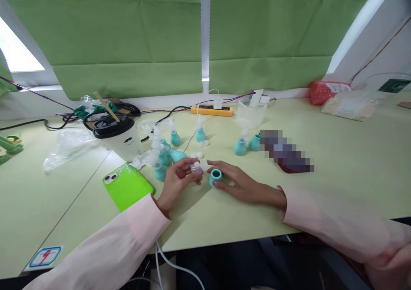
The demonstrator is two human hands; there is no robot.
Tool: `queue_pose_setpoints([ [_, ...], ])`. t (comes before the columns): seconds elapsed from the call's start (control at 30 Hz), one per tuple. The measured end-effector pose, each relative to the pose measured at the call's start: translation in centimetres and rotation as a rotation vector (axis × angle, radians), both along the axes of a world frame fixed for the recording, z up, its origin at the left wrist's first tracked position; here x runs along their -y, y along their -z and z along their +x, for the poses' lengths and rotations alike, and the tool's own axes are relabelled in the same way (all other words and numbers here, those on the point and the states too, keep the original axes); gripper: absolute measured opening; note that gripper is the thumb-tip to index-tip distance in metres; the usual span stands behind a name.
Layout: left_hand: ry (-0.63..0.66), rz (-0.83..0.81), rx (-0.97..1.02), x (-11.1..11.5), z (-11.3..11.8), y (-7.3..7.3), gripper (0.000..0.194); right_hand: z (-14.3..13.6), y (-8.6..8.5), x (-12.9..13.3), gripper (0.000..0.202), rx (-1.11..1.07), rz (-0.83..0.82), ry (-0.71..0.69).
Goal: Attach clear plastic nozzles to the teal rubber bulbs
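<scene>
My left hand is closed on a small clear plastic nozzle, held with its narrow end toward the right. Beside it, my right hand has its thumb and fingers around a teal rubber bulb whose round opening faces up. The right index fingertip is close to the nozzle's end; I cannot tell whether they touch. Behind my hands stand several teal bulbs with clear nozzles, among them one bulb at the back. To the right are a nozzle-topped bulb and a bulb without one.
A green phone lies left of my left hand, near a lidded paper cup with a straw. Farther back are an orange power strip and a translucent plastic cup. A blurred-out dark object lies at right.
</scene>
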State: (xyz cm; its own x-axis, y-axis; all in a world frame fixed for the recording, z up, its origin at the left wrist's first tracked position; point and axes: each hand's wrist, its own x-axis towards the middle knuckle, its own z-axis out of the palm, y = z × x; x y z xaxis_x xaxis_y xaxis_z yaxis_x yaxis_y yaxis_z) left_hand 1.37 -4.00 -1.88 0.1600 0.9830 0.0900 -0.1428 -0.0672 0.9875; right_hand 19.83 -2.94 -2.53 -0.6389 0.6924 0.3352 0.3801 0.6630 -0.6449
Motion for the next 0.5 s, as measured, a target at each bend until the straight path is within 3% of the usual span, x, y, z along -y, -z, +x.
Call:
queue_pose_setpoints([
  [0.27,0.110,-0.022,-0.005,0.04,-0.03,0.33,0.027,0.33,-0.07,-0.59,0.022,-0.095,0.182,0.187],
  [0.5,0.183,-0.044,-0.005,0.09,-0.01,0.23,0.020,0.39,-0.59,0.31,0.016,-0.004,0.222,0.131],
])
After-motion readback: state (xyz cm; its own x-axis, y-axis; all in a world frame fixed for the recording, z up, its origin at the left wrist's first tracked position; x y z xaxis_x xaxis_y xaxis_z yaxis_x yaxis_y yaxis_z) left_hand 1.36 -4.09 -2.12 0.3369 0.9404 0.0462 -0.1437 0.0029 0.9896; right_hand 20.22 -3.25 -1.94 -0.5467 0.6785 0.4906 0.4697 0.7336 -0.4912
